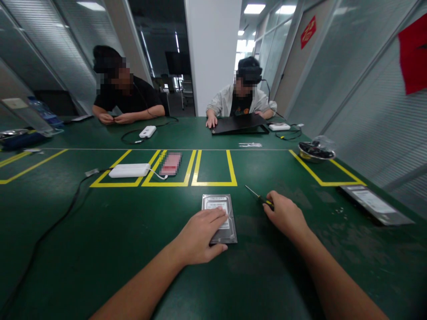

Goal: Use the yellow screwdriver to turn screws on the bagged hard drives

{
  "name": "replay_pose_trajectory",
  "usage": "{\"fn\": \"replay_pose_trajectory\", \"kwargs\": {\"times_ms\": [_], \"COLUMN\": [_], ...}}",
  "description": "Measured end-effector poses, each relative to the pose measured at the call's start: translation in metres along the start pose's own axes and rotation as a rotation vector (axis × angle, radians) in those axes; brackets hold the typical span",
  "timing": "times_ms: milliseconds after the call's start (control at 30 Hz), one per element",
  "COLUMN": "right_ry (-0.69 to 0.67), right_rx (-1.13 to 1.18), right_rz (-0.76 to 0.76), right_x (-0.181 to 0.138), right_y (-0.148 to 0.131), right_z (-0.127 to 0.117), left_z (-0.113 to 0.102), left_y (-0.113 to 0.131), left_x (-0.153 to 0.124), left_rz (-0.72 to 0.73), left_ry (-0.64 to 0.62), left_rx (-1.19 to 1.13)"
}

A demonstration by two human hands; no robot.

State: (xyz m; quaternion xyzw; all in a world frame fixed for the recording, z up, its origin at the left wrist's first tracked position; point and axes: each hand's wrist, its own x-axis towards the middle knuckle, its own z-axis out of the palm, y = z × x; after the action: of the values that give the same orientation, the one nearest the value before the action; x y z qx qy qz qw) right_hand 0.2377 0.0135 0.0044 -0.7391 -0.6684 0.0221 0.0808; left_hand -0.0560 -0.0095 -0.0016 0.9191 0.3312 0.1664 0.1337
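A silver hard drive [230, 231] with a white label lies flat on the green table. Across its top rests my left hand [203, 233], fingers stretched over the label and thumb apart by the near edge. To the right, my right hand [287, 213] is closed around the black-and-yellow handle of a screwdriver [254, 193]. Its thin metal shaft points forward and left, with the tip off the drive. My palm and fingers hide most of the handle.
Yellow tape [213, 183] marks boxes beyond the drive. A white power bank [129, 170] and a phone [171, 164] sit front left. Right are another drive [373, 204], scattered small bits [339, 210] and a metal bowl [316, 153]. Two people sit opposite, one touching a black panel [238, 123].
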Motion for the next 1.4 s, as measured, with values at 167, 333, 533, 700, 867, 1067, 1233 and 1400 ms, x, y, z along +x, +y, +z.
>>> {"fn": "replay_pose_trajectory", "kwargs": {"times_ms": [167,333,533,700,867,1067,1233,1400], "right_ry": [-0.067,-0.122,-0.141,-0.107,-0.057,0.055,0.112,0.123], "right_rx": [-0.058,-0.087,-0.121,-0.156,-0.171,-0.192,-0.189,-0.166], "right_rz": [0.051,0.086,0.119,0.121,0.077,-0.021,-0.118,-0.183], "right_x": [0.003,0.004,0.002,0.001,-0.001,-0.002,-0.007,-0.009], "right_y": [0.002,0.006,0.008,0.007,0.007,0.001,-0.008,-0.011], "right_z": [-0.003,-0.009,-0.015,-0.015,-0.013,-0.012,-0.01,-0.007], "left_z": [-0.001,0.0,0.002,0.003,0.005,0.007,0.008,0.009], "left_y": [0.003,0.005,0.006,0.008,0.007,0.007,0.008,0.007], "left_x": [0.002,0.004,0.005,0.008,0.009,0.011,0.013,0.014], "left_rz": [0.003,0.007,0.003,0.007,0.011,0.024,0.025,0.026], "left_ry": [0.0,0.003,0.001,0.013,0.008,0.0,-0.006,-0.008], "left_rx": [0.002,-0.004,-0.008,-0.015,-0.006,-0.005,0.006,0.014]}}
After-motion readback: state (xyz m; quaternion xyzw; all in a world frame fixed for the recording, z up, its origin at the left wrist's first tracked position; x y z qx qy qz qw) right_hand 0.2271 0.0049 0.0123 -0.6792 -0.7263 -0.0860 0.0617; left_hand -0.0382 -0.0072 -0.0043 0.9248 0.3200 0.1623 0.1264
